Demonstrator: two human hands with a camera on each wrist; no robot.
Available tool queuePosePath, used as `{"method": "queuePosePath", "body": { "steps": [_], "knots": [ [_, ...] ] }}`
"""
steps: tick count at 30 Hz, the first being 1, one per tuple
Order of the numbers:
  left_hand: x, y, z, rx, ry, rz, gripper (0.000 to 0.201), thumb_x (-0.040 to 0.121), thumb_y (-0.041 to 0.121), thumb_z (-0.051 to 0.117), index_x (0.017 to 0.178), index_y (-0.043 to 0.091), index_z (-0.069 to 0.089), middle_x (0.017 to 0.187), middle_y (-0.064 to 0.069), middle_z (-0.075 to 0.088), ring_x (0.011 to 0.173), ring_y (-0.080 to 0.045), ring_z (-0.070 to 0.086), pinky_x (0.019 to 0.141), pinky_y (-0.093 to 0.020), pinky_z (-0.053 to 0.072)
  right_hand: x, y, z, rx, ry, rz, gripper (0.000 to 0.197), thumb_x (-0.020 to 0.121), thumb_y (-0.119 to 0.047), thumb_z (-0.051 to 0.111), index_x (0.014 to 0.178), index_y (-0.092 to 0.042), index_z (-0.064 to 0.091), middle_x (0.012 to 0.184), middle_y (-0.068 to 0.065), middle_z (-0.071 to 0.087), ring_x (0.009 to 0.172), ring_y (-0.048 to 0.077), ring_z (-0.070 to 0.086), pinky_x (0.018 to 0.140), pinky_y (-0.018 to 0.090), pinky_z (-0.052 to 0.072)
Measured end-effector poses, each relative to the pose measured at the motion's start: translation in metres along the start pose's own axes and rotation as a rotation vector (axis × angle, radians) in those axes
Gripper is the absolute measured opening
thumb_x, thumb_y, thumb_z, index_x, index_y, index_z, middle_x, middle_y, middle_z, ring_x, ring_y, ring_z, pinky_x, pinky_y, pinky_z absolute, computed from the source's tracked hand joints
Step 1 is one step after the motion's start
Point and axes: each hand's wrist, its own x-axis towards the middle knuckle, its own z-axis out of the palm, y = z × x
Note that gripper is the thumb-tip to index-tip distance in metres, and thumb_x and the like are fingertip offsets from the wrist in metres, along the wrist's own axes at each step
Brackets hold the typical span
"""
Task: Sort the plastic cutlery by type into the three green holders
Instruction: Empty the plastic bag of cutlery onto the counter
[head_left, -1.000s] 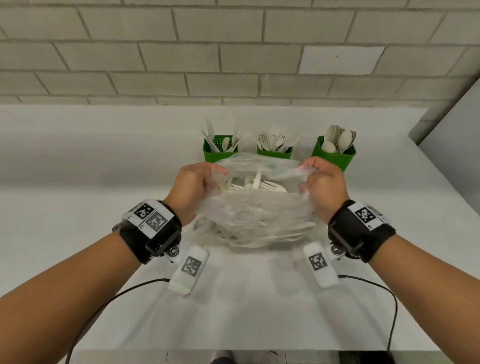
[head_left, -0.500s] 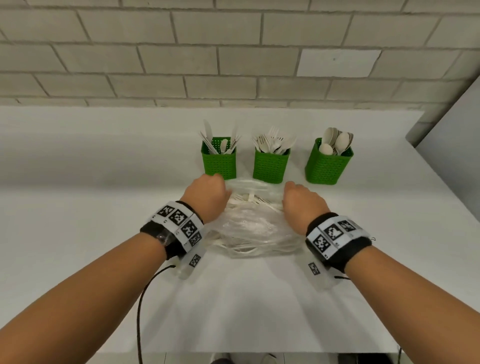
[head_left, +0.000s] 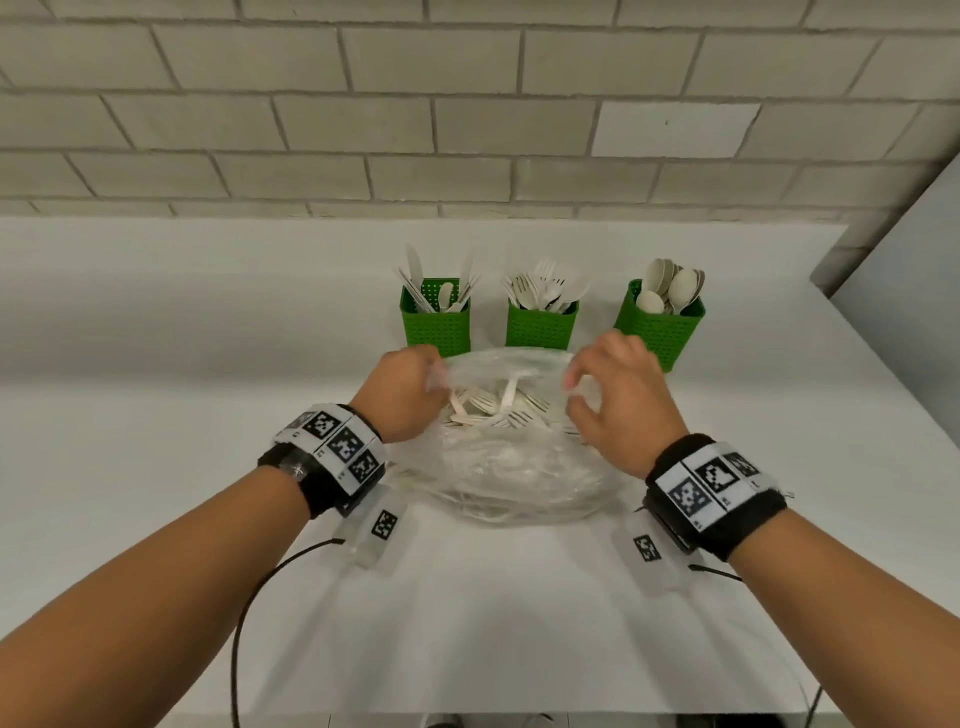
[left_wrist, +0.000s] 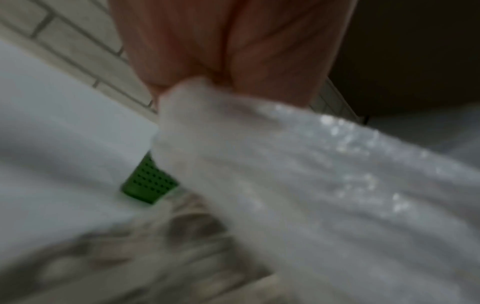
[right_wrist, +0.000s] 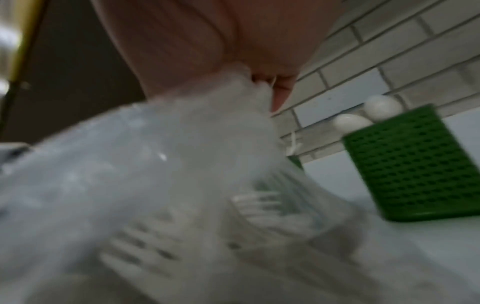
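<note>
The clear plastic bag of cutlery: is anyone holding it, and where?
Yes. The left hand and right hand each pinch the plastic bag at its open top edge, one on each side.

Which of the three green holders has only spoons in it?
The right-hand holder, just beyond the right hand: only rounded spoon bowls stand in it. The middle holder shows mostly fork tines, and the left holder mostly knives plus one spoon.

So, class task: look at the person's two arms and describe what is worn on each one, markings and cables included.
Both forearms are bare, with no sleeves. Each wrist carries a black band topped by a white strip of square black-and-white coded markers. A small white block with its own marker hangs under each wrist, and thin black cables trail from them.
</note>
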Motion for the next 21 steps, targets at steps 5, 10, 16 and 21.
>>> {"method": "queuePosePath", "body": {
  "steps": [5,10,16,21],
  "knots": [
    [0.004,0.005,-0.005,-0.172,0.064,-0.021,0.019,0.094,0.027,0.062,0.090,0.013,0.049,0.079,-0.005,0.067,0.069,-0.018,0.064,0.057,-0.026,0.045,-0.003,-0.006,0.004,-0.404,-0.372,0.041,0.035,0.078,-0.015,0.070,0.108,-0.032,0.068,0.152,0.009,0.028,0.143,0.034,0.011,0.113,0.051,0.014],
    [-0.001,0.010,-0.010,-0.838,-0.044,-0.229,0.025,0.098,0.009,0.055,0.080,0.014,0.039,0.079,-0.018,0.071,0.059,-0.022,0.069,0.055,-0.030,0.043,0.001,0.003,-0.003,-0.001,-0.395,0.253,0.059,0.082,0.006,0.059,0.137,-0.010,0.047,0.138,0.009,0.033,0.117,0.027,0.050,0.102,0.031,0.040],
    [-0.016,0.001,0.017,-1.187,-0.152,-0.343,0.026,0.099,0.001,0.048,0.082,0.016,0.036,0.068,-0.011,0.059,0.045,-0.020,0.049,0.040,-0.026,0.042,-0.013,0.018,0.028,0.488,-0.160,0.474,0.047,0.083,0.018,0.044,0.105,-0.017,0.066,0.121,0.008,0.060,0.120,0.024,0.055,0.101,0.022,0.038],
    [-0.013,0.003,0.014,-1.190,-0.080,-0.385,0.025,0.098,0.004,0.053,0.080,0.016,0.039,0.074,-0.011,0.068,0.041,-0.014,0.046,0.037,-0.020,0.038,-0.002,0.010,0.016,0.984,0.032,0.649,0.049,0.081,0.019,0.038,0.083,-0.017,0.072,0.093,0.001,0.067,0.083,0.014,0.061,0.073,0.028,0.050]
  ]
}}
